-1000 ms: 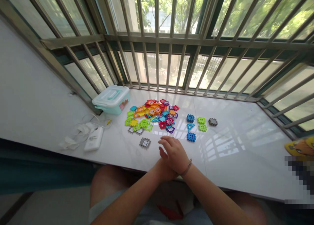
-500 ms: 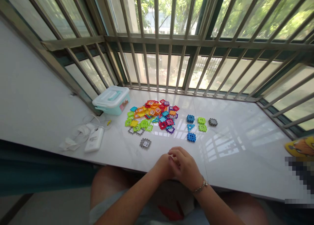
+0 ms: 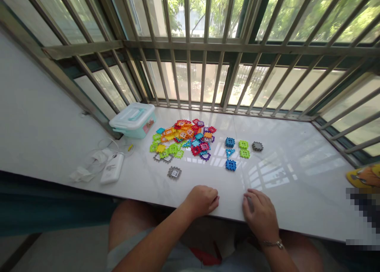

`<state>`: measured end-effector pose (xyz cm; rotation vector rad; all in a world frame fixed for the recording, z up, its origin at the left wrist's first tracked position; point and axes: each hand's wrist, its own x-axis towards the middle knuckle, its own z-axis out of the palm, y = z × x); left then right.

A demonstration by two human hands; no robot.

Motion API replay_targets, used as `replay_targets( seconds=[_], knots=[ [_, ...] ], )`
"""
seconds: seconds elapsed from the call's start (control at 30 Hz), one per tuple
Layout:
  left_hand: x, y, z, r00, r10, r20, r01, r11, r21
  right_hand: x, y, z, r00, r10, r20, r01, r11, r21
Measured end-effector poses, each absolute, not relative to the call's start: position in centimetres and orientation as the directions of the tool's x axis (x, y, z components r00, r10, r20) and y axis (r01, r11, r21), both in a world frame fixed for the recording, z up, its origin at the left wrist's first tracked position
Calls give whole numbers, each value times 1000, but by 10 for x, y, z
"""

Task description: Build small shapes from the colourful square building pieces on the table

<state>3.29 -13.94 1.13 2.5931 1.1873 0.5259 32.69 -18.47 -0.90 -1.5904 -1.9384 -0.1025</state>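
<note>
My left hand (image 3: 203, 201) rests at the table's front edge, fingers curled into a loose fist with nothing visible in them. Apart from it, my right hand (image 3: 261, 212) lies palm down on the table, thumb and forefinger spread around a shaded gap. Beyond the left hand lies a grey toothed building tile (image 3: 174, 172). Farther back is a pile of coloured building tiles (image 3: 175, 148). Ahead of the right hand are a blue square tile (image 3: 230, 165), a blue triangle tile (image 3: 230, 153), a blue stack (image 3: 229, 142), green tiles (image 3: 244, 153) and grey tiles (image 3: 257, 146).
A lidded pale-green box (image 3: 135, 119) stands at the back left. Near the left wall lie a white power bank (image 3: 112, 169), a cable and crumpled tissue (image 3: 81, 174). A yellow item (image 3: 363, 178) sits at the right edge. Barred windows (image 3: 190, 78) border the white table (image 3: 299, 201).
My hands were clasped together and have come apart. The right hand moved right and down onto the table; the left stayed near its place. The view shifted slightly; the tiles stayed put.
</note>
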Motion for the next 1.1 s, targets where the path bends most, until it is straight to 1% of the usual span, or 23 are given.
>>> replay_targets(
  seconds=[0.17,0.37,0.43,0.5,0.53,0.6,0.67,0.77,0.83,0.97,1.1],
  knots=[
    [29,-144,10,564,782,264,689,-622,371,320,-184,-6,-44,865,499,925,224,-306],
    [-12,-145,22,391,845,365,779,-515,357,322,-185,-6,-40,864,502,928,219,-303],
    [-41,-137,28,252,873,417,832,-416,368,322,-185,-7,-44,862,505,930,220,-294],
    [-72,-124,30,87,891,446,884,-275,378,322,-185,-8,-46,863,504,933,217,-287],
    [-87,-117,29,27,895,446,906,-210,368,322,-185,-9,-45,864,502,935,214,-284],
    [-114,-105,24,-38,906,421,941,-110,321,323,-185,-10,-46,864,501,937,211,-279],
    [-133,-97,15,-56,928,368,965,-43,257,323,-185,-10,-48,864,501,939,210,-273],
    [-149,-96,3,-29,956,293,987,-19,159,323,-186,-10,-52,866,497,942,208,-265],
    [-153,-103,0,-24,960,279,993,-9,115,323,-186,-10,-52,868,494,944,204,-260],
    [-156,-126,5,-46,954,295,998,29,63,323,-187,-10,-48,871,490,948,195,-253],
    [-160,-151,11,-76,955,286,997,66,44,323,-187,-9,-55,870,489,945,203,-255]
  ],
)
